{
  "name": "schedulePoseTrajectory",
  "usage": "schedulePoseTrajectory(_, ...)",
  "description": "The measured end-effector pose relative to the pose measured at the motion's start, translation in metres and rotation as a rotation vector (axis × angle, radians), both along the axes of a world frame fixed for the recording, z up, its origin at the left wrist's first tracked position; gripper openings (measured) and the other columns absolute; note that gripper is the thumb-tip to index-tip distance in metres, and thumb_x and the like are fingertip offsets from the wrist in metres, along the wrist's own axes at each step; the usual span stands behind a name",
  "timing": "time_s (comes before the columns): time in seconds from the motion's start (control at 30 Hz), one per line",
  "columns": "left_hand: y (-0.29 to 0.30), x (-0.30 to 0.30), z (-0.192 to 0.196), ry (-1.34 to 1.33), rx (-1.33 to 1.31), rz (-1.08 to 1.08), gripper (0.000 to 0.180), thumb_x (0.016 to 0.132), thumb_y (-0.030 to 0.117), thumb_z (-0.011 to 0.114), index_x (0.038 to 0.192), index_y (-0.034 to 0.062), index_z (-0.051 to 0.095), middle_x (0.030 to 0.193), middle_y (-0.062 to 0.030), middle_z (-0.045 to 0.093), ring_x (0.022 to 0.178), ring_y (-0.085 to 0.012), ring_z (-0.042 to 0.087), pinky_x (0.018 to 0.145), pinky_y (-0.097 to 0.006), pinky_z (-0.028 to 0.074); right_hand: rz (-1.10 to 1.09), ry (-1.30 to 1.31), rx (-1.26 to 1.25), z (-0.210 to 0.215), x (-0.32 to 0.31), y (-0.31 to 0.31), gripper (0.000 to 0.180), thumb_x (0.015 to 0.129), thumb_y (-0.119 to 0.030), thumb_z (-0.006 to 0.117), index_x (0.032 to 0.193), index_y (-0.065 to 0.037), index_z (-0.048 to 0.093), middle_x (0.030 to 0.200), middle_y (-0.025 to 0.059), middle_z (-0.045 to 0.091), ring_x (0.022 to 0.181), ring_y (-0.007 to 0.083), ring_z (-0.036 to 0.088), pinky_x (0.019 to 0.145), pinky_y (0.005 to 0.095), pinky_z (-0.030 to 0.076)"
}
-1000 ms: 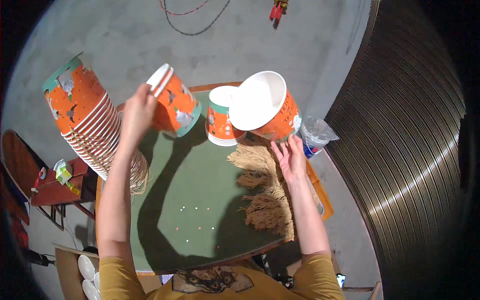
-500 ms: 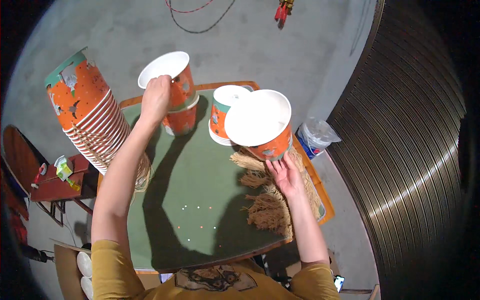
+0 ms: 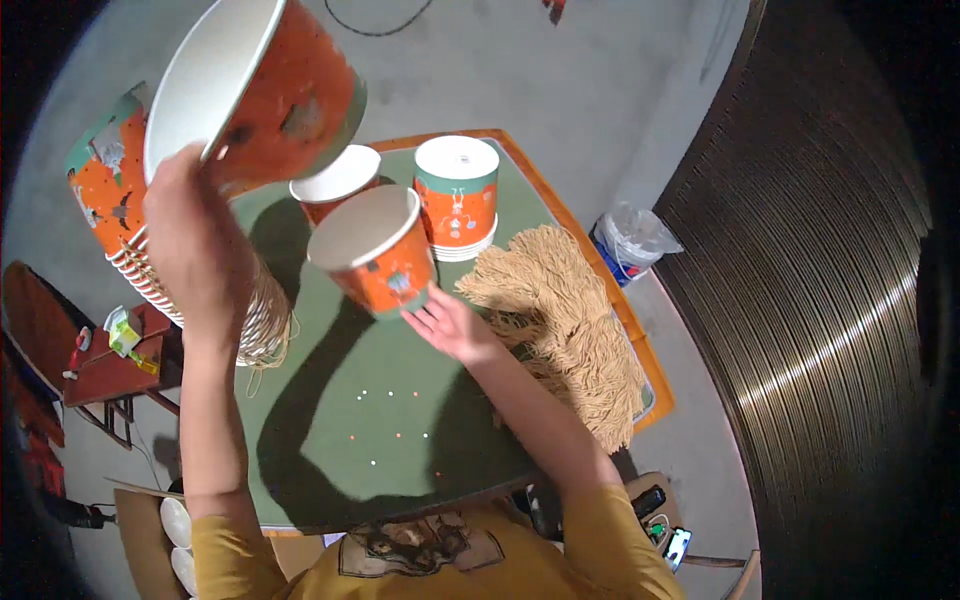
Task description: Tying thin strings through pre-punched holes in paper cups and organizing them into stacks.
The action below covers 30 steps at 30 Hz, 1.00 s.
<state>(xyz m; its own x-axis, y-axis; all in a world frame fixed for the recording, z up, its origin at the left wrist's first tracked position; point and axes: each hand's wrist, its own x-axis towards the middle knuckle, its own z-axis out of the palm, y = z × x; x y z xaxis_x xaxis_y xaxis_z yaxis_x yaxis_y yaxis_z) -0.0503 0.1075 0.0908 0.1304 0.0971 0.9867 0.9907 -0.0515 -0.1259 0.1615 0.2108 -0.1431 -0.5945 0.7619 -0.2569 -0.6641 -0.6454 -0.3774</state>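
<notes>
My left hand [image 3: 200, 235] grips the rim of an orange paper bucket [image 3: 295, 115] with a green base band, raised high and tilted with its white mouth toward the left. My right hand [image 3: 455, 325] supports a second orange paper bucket [image 3: 395, 275] by its base, fingers against the green band. This one hangs tilted above the green table [image 3: 400, 365]. Partly hidden behind the two, a third paper bucket [image 3: 335, 180] stands mouth up. Beside it, several nested paper buckets [image 3: 457, 215] rest upside down near the far edge.
At the left leans a tall stack of nested orange buckets [image 3: 110, 205] with cord hanging round it. A heap of tan cord [image 3: 560, 310] lies on the table's right. Beyond are a bagged pail [image 3: 630, 245], a brown chair [image 3: 110, 370] and a ribbed shutter [image 3: 820, 300].
My left hand has lifted its bucket up and left, off the bucket standing below. My right hand has carried its bucket leftward, and the upside-down stack and cord heap are now more exposed.
</notes>
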Motion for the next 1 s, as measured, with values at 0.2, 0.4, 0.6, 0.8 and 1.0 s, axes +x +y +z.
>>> schedulePoseTrajectory(0.2, -0.101, 0.029, -0.042, 0.13, -0.385, -0.242, 0.027, 0.076, -0.001, 0.053, 0.103, 0.0027, 0.056, 0.096, -0.0141, 0.059, 0.094, -0.0364, 0.057, 0.087, -0.05, 0.043, -0.03, -0.308, 0.108, -0.023, -0.007, 0.043, 0.024, 0.092, -0.014, 0.055, 0.113, -0.002, 0.056, 0.108, 0.0107, 0.062, 0.098, 0.0264, 0.062, 0.094, 0.0411, 0.051)
schedulePoseTrajectory(0.4, -0.125, 0.045, -0.094, 0.348, -0.762, -0.35, 0.024, 0.074, 0.009, 0.057, 0.096, 0.0019, 0.058, 0.084, -0.0078, 0.053, 0.08, -0.0237, 0.055, 0.09, -0.043, 0.045, 0.225, -0.846, 0.54, 0.036, 0.047, 0.015, 0.029, 0.091, -0.018, 0.056, 0.116, -0.003, 0.051, 0.096, 0.01, 0.062, 0.082, 0.0204, 0.063, 0.077, 0.0349, 0.055)
schedulePoseTrajectory(0.6, -0.107, 0.052, -0.132, 0.341, -0.819, -0.422, 0.036, 0.074, 0.01, 0.058, 0.108, -0.0011, 0.058, 0.081, -0.0078, 0.051, 0.078, -0.0245, 0.053, 0.087, -0.043, 0.047, -0.166, -1.058, 0.835, 0.052, 0.12, -0.01, 0.017, 0.092, -0.018, 0.056, 0.096, -0.002, 0.062, 0.084, 0.0047, 0.064, 0.079, 0.0137, 0.06, 0.068, 0.0271, 0.048)
schedulePoseTrajectory(0.8, -0.111, 0.06, -0.154, 0.255, -0.72, -0.317, 0.042, 0.074, 0.01, 0.056, 0.115, 0.0004, 0.058, 0.082, -0.0079, 0.051, 0.078, -0.0253, 0.053, 0.081, -0.043, 0.047, -0.393, -1.479, 1.312, 0.048, 0.148, -0.034, 0.01, 0.087, -0.008, 0.06, 0.095, -0.002, 0.06, 0.08, 0.0138, 0.062, 0.076, 0.0258, 0.062, 0.07, 0.0345, 0.048)
schedulePoseTrajectory(1.0, -0.109, 0.072, -0.154, 0.235, -0.708, -0.272, 0.044, 0.076, 0.01, 0.054, 0.119, 0.0007, 0.058, 0.082, -0.0076, 0.051, 0.076, -0.0253, 0.053, 0.08, -0.042, 0.047, -0.718, -1.901, 1.068, 0.075, 0.155, -0.04, 0.02, 0.09, -0.02, 0.055, 0.087, -0.002, 0.059, 0.083, 0.0195, 0.063, 0.08, 0.0382, 0.06, 0.07, 0.0452, 0.047)
